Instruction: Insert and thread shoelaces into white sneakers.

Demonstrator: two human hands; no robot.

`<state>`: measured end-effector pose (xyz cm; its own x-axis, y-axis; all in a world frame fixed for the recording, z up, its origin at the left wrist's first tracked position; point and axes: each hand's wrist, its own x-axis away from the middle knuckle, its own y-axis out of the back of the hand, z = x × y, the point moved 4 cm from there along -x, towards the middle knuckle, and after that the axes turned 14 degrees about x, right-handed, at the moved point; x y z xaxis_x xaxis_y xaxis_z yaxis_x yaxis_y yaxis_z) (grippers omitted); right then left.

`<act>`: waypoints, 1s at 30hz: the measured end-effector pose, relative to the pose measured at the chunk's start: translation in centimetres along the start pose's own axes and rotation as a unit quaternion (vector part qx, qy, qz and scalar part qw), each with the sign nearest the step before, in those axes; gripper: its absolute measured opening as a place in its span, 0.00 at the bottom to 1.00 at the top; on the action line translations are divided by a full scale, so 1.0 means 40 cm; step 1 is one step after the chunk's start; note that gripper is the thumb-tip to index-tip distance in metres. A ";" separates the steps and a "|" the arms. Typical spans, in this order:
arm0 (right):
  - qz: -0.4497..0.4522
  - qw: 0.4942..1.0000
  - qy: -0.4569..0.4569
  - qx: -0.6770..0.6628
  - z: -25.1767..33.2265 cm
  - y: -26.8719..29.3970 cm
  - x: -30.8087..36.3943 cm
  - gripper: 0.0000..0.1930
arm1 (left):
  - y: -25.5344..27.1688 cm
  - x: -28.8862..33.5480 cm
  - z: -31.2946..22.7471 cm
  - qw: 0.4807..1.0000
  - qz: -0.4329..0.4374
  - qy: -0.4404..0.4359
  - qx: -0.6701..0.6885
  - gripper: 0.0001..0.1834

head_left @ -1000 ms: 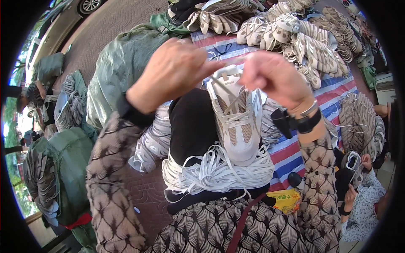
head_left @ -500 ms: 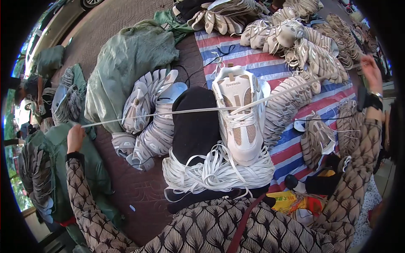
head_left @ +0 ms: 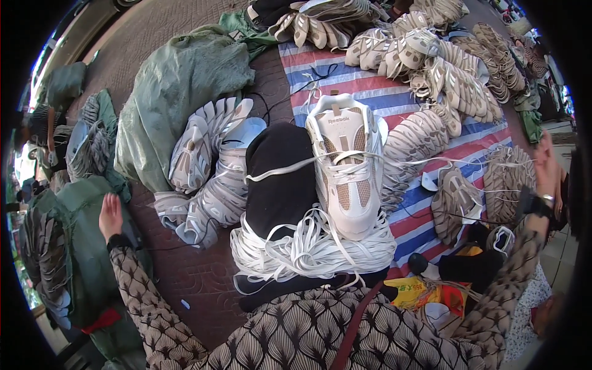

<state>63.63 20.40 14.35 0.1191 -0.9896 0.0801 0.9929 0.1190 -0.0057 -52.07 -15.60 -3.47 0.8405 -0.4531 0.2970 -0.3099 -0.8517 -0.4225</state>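
Left hand (head_left: 111, 216): mid-left, open, empty!
Right hand (head_left: 545, 166): far right, apparently open, empty.
Shoelace (head_left: 283, 168): centre, slack, only the sneaker (head_left: 349, 206) anchoring it!

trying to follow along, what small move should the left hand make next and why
Probably bring the left hand in and pick up the lace just left of the shoe. That hand looks open and empty, well out to the side, while this stretch of lace lies loose over the black cloth.
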 end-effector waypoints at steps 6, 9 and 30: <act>0.068 0.978 -0.079 0.181 -0.183 -0.822 0.114 0.11 | -0.716 0.521 0.320 0.880 0.349 -0.099 -0.307 0.18; 0.158 0.958 -0.061 0.231 -0.228 -0.988 0.116 0.09 | -0.860 0.792 0.391 0.613 0.535 -0.386 -0.435 0.25; 0.160 0.908 0.080 0.378 -0.279 -1.100 0.103 0.06 | -0.159 0.296 0.050 0.495 0.276 -0.273 -0.778 0.07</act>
<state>20.46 10.19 3.81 0.4594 -0.8869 0.0490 0.6280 0.3633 0.6882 -39.25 -15.04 1.02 0.2997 -0.9527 0.0496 -0.1698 -0.0022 0.9855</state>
